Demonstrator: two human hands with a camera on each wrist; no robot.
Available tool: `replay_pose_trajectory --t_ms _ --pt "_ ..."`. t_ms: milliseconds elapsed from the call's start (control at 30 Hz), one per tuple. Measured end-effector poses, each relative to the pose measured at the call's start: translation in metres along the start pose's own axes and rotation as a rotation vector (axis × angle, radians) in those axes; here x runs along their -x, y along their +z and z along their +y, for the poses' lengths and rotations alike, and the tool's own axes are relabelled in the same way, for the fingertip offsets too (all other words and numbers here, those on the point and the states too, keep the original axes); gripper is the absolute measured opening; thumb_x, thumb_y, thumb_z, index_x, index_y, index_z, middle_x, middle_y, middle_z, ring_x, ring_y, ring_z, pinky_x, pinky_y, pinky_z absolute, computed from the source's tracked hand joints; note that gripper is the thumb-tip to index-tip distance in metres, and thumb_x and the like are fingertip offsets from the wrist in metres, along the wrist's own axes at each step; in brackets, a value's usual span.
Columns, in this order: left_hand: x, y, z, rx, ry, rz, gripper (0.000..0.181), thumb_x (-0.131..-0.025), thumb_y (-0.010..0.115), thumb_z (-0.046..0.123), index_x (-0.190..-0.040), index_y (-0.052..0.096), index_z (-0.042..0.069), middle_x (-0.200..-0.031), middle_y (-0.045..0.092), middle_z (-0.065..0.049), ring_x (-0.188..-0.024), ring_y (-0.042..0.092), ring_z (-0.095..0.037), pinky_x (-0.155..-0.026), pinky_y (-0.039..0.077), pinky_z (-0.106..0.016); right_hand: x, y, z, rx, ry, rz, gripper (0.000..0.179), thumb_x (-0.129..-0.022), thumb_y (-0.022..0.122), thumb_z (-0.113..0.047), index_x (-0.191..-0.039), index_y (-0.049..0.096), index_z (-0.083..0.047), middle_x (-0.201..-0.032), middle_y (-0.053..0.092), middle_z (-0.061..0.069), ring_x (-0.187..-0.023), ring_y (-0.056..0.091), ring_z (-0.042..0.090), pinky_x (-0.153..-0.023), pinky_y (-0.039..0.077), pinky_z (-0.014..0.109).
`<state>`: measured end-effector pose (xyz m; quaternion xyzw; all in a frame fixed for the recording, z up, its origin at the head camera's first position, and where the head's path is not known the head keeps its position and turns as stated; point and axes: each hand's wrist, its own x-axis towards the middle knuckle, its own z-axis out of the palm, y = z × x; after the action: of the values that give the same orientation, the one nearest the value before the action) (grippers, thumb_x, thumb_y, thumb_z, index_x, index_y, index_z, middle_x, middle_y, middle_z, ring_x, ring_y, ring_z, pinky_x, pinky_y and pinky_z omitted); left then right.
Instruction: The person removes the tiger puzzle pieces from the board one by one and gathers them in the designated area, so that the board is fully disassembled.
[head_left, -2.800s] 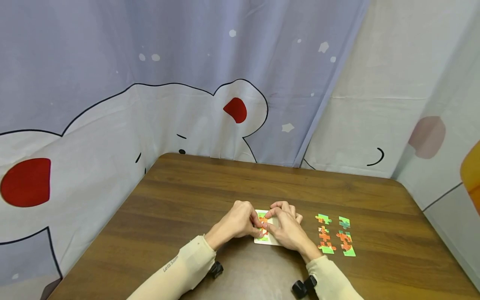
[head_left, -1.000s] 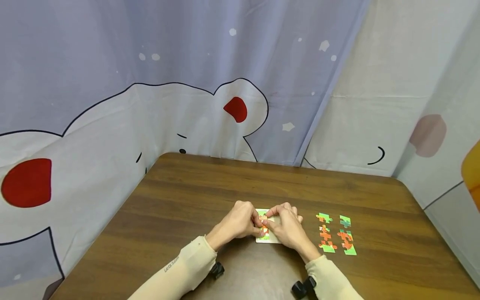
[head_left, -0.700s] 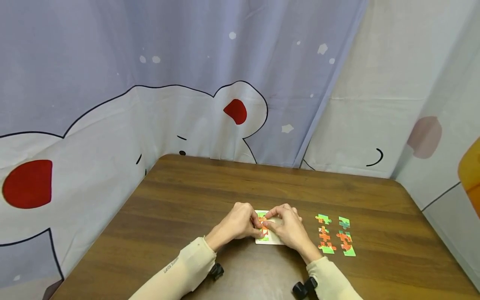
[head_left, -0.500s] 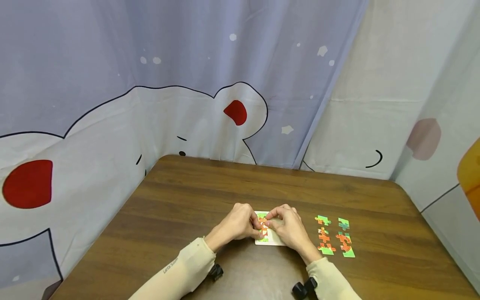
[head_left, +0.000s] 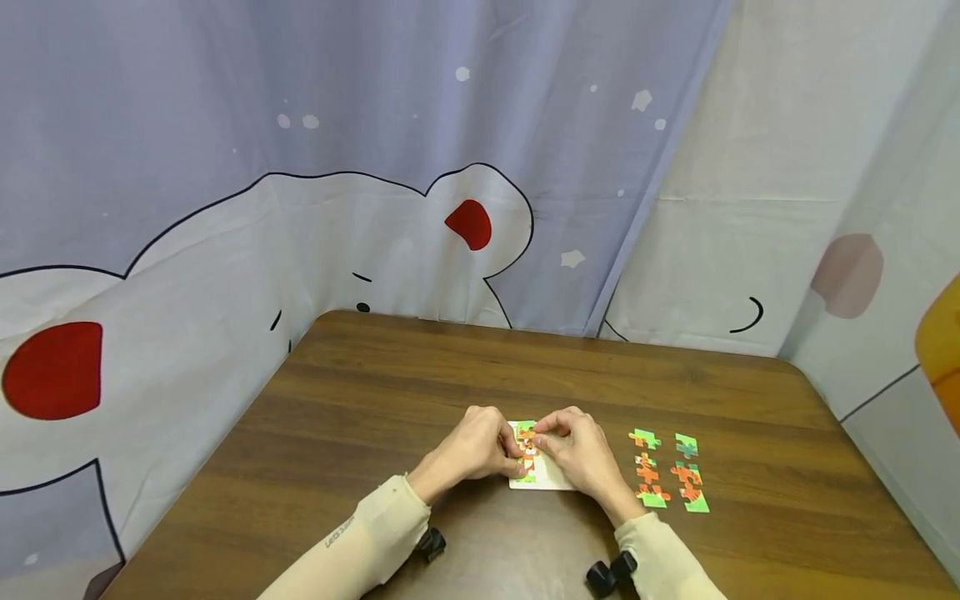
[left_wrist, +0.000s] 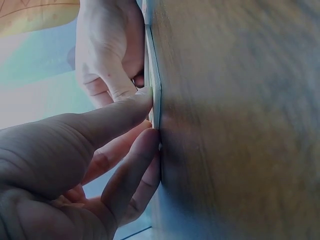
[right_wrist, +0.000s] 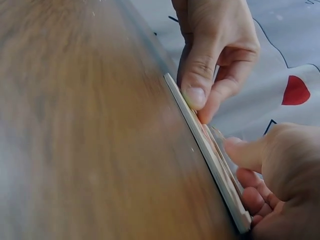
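Observation:
A pale wooden puzzle board (head_left: 553, 478) lies flat on the table between my hands. Along its left side sit green and orange jigsaw pieces (head_left: 528, 479) with part of an animal picture. My left hand (head_left: 478, 443) grips the board's left side, thumb (left_wrist: 142, 98) on top and other fingers curled at the edge. From the right, my right hand (head_left: 587, 457) pinches a puzzle piece between thumb and index finger at the pieces' right border. In the right wrist view a thin edge stands slightly off the board beside the right thumb (right_wrist: 242, 150). My fingers hide parts of the pieces.
Loose jigsaw pieces lie on the brown wooden table (head_left: 390, 375) to the right, in a left column (head_left: 648, 471) and a right column (head_left: 688, 473). A printed curtain (head_left: 375, 233) hangs behind the table. Black wrist cameras (head_left: 611, 573) sit under the cuffs.
My right thumb and fingertips have drawn slightly back and upward, so more of the orange and white picture shows. The left hand has stayed in place. The loose pieces have not moved.

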<state>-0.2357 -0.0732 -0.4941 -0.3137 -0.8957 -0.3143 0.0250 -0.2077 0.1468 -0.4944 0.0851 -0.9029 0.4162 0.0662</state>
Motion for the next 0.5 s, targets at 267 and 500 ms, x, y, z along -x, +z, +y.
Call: replay_pose_trajectory --t_ms 267,500 --pt "0.008 -0.025 0.034 0.052 -0.072 -0.032 0.024 -0.070 0.109 0.019 -0.071 0.085 0.019 -0.068 0.075 0.011 -0.061 0.054 0.002 -0.056 0.047 -0.020 0.002 -0.007 0.003 0.005 0.007 -0.027 0.010 -0.094 0.090 -0.016 -0.096 0.083 -0.023 -0.108 0.072 -0.003 -0.101 0.063 0.017 -0.092 0.049 0.039" --pt "0.006 -0.024 0.030 0.052 -0.094 -0.053 0.022 -0.073 0.108 0.021 -0.074 0.086 0.019 -0.067 0.074 0.014 -0.061 0.055 0.001 -0.057 0.048 -0.021 0.000 -0.012 0.004 0.040 -0.063 -0.059 0.030 -0.093 0.093 -0.021 -0.120 0.082 -0.018 -0.120 0.070 0.003 -0.109 0.059 0.025 -0.097 0.046 0.045"
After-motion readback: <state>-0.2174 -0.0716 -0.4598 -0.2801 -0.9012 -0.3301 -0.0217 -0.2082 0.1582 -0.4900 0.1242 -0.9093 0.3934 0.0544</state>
